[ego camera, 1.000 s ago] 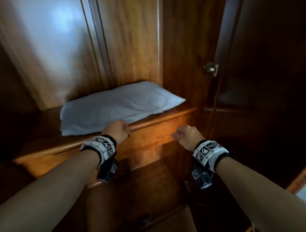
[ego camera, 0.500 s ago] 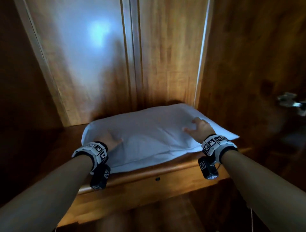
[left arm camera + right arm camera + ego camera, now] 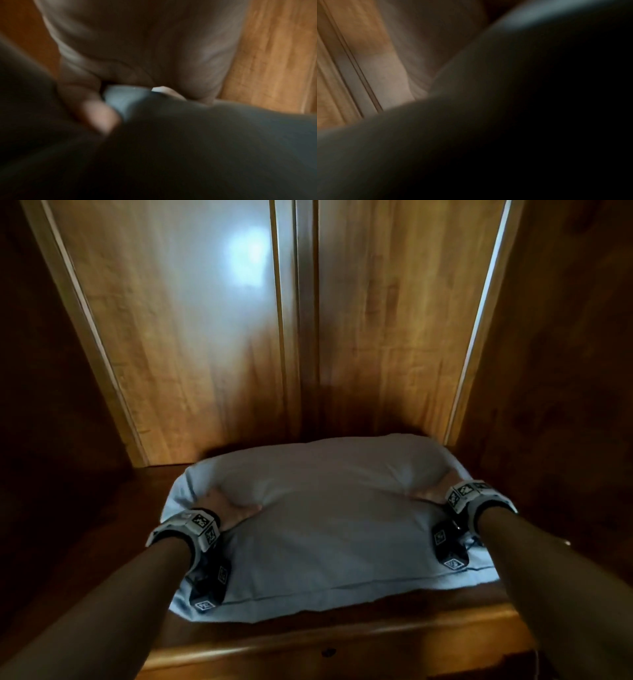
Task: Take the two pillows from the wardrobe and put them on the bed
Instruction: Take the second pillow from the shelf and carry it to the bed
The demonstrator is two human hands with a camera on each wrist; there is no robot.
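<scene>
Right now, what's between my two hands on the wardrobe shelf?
In the head view, only the pale blue pillow spans from the left hand to the right hand; nothing else lies there.

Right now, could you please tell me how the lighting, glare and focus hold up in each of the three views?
Head view: dim, with a bright glare patch on the back panel; the pillow reads clearly, the sides fall into shadow. Left wrist view: blurred and dark, though fingers pinching pale fabric show. Right wrist view: mostly black and out of focus; only blurred wood is recognisable.
</scene>
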